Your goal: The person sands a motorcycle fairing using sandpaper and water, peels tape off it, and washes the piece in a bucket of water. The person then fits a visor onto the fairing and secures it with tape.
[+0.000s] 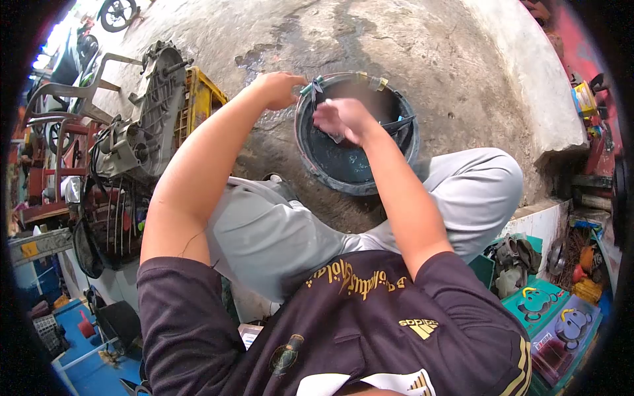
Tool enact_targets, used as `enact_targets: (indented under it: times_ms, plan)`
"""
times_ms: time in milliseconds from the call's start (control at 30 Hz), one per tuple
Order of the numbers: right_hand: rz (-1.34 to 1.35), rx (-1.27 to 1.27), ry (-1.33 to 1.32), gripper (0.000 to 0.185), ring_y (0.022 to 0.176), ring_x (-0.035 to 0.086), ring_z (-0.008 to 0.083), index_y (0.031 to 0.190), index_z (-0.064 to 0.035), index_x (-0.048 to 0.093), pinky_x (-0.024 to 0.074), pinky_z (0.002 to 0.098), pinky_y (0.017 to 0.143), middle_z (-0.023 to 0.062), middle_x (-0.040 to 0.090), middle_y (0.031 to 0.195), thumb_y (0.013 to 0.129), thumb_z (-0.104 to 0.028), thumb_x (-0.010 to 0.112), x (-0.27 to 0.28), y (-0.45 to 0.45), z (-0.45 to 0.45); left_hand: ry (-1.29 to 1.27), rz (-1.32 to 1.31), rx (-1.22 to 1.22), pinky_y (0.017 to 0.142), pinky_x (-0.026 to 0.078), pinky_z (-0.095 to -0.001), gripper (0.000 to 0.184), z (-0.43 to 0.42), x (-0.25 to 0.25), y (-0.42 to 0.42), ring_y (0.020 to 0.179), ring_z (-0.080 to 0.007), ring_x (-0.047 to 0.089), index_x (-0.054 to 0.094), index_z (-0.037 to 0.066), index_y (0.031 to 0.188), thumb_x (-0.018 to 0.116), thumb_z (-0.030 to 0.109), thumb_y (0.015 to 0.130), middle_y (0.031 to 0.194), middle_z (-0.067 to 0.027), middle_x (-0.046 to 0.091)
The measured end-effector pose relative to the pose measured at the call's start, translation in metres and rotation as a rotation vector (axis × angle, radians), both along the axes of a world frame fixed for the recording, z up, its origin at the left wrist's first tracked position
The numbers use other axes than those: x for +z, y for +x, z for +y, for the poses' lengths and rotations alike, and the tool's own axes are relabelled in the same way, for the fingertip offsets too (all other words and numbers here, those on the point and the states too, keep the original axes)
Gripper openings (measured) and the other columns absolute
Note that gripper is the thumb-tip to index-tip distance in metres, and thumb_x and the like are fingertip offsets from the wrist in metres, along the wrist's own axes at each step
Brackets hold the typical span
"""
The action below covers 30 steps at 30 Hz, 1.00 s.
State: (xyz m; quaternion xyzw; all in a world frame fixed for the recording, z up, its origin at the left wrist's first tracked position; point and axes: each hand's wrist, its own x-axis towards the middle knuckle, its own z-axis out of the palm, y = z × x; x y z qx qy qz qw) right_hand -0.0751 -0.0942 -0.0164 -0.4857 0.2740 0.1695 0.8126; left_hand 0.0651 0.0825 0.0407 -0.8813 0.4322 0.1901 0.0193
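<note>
A round dark tub (350, 187) with liquid in it stands on the concrete floor in front of my knees. My left hand (281, 90) is at the tub's left rim, its fingers reaching toward a small teal-ended item (312, 86) on the rim; whether it grips that item is unclear. Over the tub's opening, my right hand (345, 121) is blurred by motion, and its fingers cannot be made out well. A dark tool-like piece (398, 123) leans across the tub's right side. At the far rim sits a yellowish clip-like piece (378, 84).
An engine casing (153, 109) and a yellow crate (201, 102) stand to the left, near a chair (76, 92). Green and purple cases (536, 298) lie at the lower right. A low white wall (538, 79) runs along the right.
</note>
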Motion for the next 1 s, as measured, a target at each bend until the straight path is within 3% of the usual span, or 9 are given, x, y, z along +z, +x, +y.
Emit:
enact_targets:
  times_ms: [100,267,400,467,567,633,733,933,1000]
  plan:
    - [-0.340,-0.096,-0.267,0.018,0.080,0.062,0.0131,0.095,0.0026,0.072,0.0495,0.0290,0.073,0.0063,0.072,0.091,0.094,-0.008,0.058,-0.016,0.027,0.004,0.064,0.028,0.004,0.103,0.050,-0.0499,0.054,-0.003,0.005,-0.004,0.125,-0.0374,0.062,0.059,0.033,0.144,0.070,0.035,0.092,0.135,-0.0179,0.065]
    - [-0.194,-0.256,-0.324,0.018,0.080,0.064,0.0131,0.094,-0.0003,0.077,0.0508,0.0299,0.073,0.0067,0.072,0.088,0.092,-0.008,0.060,-0.022,-0.003,0.008,0.094,-0.024,-0.016,0.103,0.050,-0.0496,0.053,-0.004,0.007,-0.008,0.123,-0.0359,0.064,0.062,0.029,0.142,0.072,0.034,0.091,0.134,-0.0167,0.067]
    - [-0.065,0.716,-1.029,0.029,0.098,0.071,0.0271,0.102,0.0041,0.076,0.0541,0.0402,0.088,0.0210,0.075,0.102,0.087,-0.013,0.058,-0.099,-0.048,-0.010,0.095,0.003,0.030,0.103,0.050,-0.0495,0.055,-0.005,0.004,-0.005,0.126,-0.0355,0.062,0.059,0.028,0.145,0.072,0.034,0.091,0.136,-0.0154,0.066]
    - [0.239,0.814,-1.137,0.036,0.101,0.069,0.0349,0.106,0.0072,0.074,0.0523,0.0435,0.095,0.0231,0.074,0.105,0.082,-0.014,0.056,-0.108,-0.062,-0.008,0.099,-0.014,0.012,0.102,0.051,-0.0494,0.062,-0.004,0.005,-0.005,0.125,-0.0360,0.063,0.052,0.030,0.150,0.072,0.035,0.092,0.135,-0.0155,0.066]
    - [0.124,1.003,-1.278,0.038,0.091,0.070,0.0362,0.101,0.0071,0.075,0.0542,0.0459,0.085,0.0239,0.074,0.103,0.081,-0.016,0.053,-0.182,-0.082,-0.025,0.047,-0.070,0.009,0.100,0.052,-0.0499,0.068,-0.005,0.009,-0.006,0.122,-0.0366,0.064,0.045,0.033,0.154,0.071,0.036,0.092,0.133,-0.0160,0.067]
    - [0.182,0.871,-1.074,0.031,0.081,0.068,0.0328,0.094,0.0035,0.074,0.0536,0.0448,0.076,0.0199,0.073,0.094,0.084,-0.017,0.053,-0.147,-0.077,-0.025,-0.053,-0.110,-0.049,0.099,0.052,-0.0511,0.070,-0.005,0.002,-0.004,0.120,-0.0362,0.064,0.041,0.036,0.156,0.070,0.035,0.093,0.129,-0.0155,0.066]
    - [0.445,0.511,-0.002,0.040,0.051,0.045,0.0108,0.076,-0.0112,0.059,0.0404,0.0270,0.051,-0.0032,0.046,0.061,0.108,-0.032,0.048,-0.100,-0.068,-0.030,-0.055,-0.169,-0.136,0.098,0.053,-0.0516,0.066,-0.007,0.005,-0.009,0.120,-0.0349,0.064,0.044,0.038,0.155,0.069,0.034,0.093,0.128,-0.0147,0.065]
    - [0.155,0.154,-0.370,0.042,0.069,0.072,0.0223,0.094,0.0003,0.073,0.0572,0.0374,0.061,0.0122,0.073,0.080,0.108,-0.032,0.051,-0.021,-0.053,-0.047,0.025,-0.127,-0.161,0.099,0.052,-0.0514,0.057,-0.014,0.005,-0.015,0.120,-0.0336,0.064,0.053,0.039,0.149,0.067,0.033,0.094,0.128,-0.0130,0.065]
    - [0.069,0.189,-0.936,0.046,0.086,0.076,0.0350,0.092,0.0017,0.076,0.0577,0.0449,0.081,0.0221,0.076,0.095,0.103,-0.038,0.056,-0.045,-0.052,-0.092,0.056,-0.086,-0.141,0.103,0.047,-0.0550,0.058,-0.018,0.005,-0.016,0.127,-0.0322,0.061,0.052,0.040,0.150,0.068,0.033,0.095,0.136,-0.0103,0.062]
